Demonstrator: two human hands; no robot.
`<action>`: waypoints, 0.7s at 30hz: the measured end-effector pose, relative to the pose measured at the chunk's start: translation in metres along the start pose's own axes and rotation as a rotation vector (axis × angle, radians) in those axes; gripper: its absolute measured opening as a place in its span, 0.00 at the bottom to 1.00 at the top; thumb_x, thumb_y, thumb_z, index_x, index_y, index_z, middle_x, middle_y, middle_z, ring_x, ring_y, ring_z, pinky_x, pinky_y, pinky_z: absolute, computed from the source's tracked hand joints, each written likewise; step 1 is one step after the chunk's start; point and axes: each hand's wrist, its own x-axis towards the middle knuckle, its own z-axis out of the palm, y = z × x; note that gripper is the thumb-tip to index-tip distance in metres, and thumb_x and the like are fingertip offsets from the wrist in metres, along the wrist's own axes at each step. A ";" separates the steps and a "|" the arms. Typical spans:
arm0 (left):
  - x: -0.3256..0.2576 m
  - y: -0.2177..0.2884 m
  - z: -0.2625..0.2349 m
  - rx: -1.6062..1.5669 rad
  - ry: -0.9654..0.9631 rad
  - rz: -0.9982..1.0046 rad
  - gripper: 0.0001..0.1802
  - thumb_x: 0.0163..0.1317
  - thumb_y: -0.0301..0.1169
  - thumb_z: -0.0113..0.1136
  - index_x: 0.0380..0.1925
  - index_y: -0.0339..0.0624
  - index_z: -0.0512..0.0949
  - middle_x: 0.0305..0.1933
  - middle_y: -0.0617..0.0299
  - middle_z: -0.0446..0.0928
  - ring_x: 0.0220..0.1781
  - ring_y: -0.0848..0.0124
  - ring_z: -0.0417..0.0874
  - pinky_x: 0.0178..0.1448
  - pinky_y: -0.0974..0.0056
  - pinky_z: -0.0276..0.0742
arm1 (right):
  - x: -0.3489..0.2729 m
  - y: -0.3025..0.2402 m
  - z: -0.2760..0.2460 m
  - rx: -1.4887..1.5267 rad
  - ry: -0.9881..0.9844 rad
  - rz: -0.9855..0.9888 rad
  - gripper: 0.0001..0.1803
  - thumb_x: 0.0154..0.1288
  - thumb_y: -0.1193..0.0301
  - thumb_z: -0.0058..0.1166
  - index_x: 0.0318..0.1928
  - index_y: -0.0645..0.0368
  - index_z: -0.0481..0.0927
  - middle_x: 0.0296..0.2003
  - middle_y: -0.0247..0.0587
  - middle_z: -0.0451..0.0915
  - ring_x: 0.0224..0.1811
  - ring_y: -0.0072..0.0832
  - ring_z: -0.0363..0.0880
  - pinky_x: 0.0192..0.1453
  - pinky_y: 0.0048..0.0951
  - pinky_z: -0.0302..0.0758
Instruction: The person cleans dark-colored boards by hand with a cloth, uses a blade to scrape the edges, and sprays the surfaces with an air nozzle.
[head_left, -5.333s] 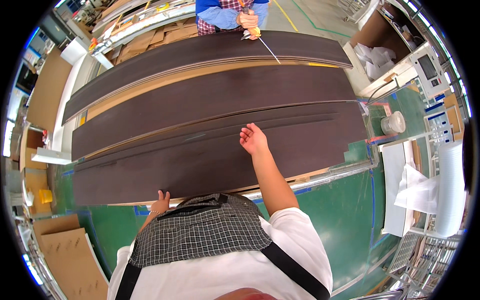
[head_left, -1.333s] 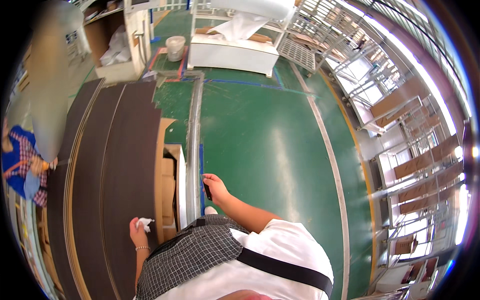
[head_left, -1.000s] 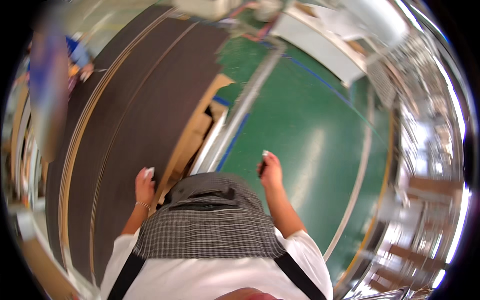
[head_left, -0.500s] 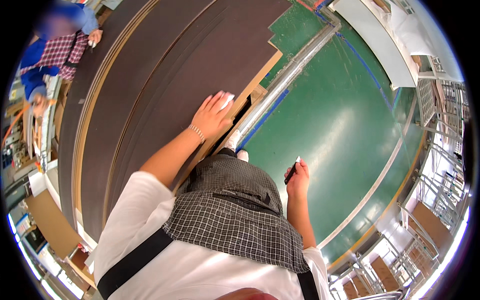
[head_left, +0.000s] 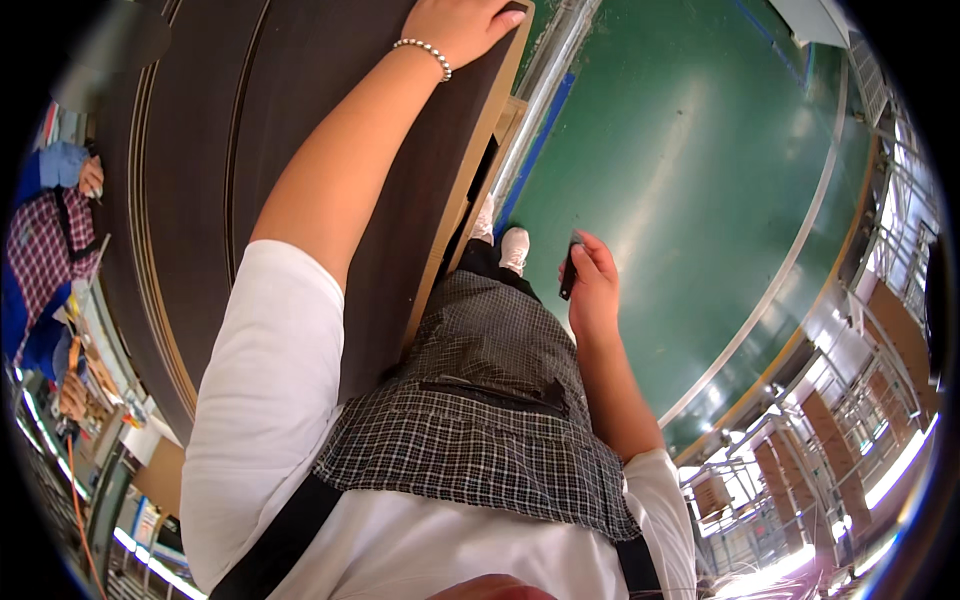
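My left hand (head_left: 458,30) rests on a dark brown board (head_left: 325,45) at the top edge of the head view. Its thumb is stretched toward the board's light brown edge; the other fingers are mostly cut off by the frame. A beaded bracelet (head_left: 428,52) circles that wrist. My right hand (head_left: 594,275) is closed around a black-handled utility knife (head_left: 568,272), held upright over the green floor. A pale grey tip shows at the knife's upper end, too small to make out clearly.
Long dark boards lie in stacks to my left, past which a person in a checked apron (head_left: 45,235) stands. A metal strip (head_left: 548,75) and blue line (head_left: 540,145) run along the green floor (head_left: 690,230). Metal racks (head_left: 835,440) with brown panels stand at right.
My left hand has moved away from me along the board to the top of the view; the white thing at its fingertips no longer shows. My right hand still holds the knife, now more upright.
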 end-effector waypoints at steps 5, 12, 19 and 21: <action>-0.015 0.001 -0.004 -0.081 0.070 0.021 0.20 0.63 0.40 0.58 0.52 0.43 0.77 0.60 0.53 0.71 0.65 0.56 0.70 0.71 0.50 0.63 | 0.008 0.015 0.015 -0.012 -0.123 0.035 0.14 0.70 0.74 0.50 0.54 0.58 0.77 0.37 0.31 0.79 0.33 0.19 0.75 0.38 0.22 0.72; -0.129 0.012 -0.022 -0.122 0.040 -0.017 0.28 0.56 0.38 0.68 0.58 0.48 0.76 0.59 0.58 0.71 0.68 0.54 0.69 0.69 0.47 0.66 | 0.022 0.006 -0.005 -0.048 -0.106 -0.021 0.13 0.70 0.74 0.50 0.53 0.60 0.78 0.37 0.30 0.79 0.34 0.17 0.73 0.40 0.21 0.71; -0.089 -0.003 -0.008 -0.059 0.144 -0.171 0.31 0.54 0.41 0.70 0.59 0.47 0.76 0.62 0.55 0.70 0.67 0.53 0.70 0.68 0.52 0.67 | 0.073 -0.021 0.033 -0.281 -0.175 -0.261 0.12 0.70 0.75 0.52 0.52 0.60 0.79 0.37 0.29 0.76 0.40 0.17 0.71 0.48 0.20 0.69; -0.061 -0.015 0.000 -0.021 0.231 -0.195 0.30 0.54 0.43 0.70 0.57 0.46 0.77 0.60 0.53 0.72 0.65 0.54 0.72 0.65 0.54 0.70 | 0.090 -0.036 0.061 -0.388 -0.211 -0.417 0.11 0.70 0.75 0.54 0.51 0.60 0.79 0.36 0.28 0.75 0.38 0.16 0.70 0.47 0.19 0.69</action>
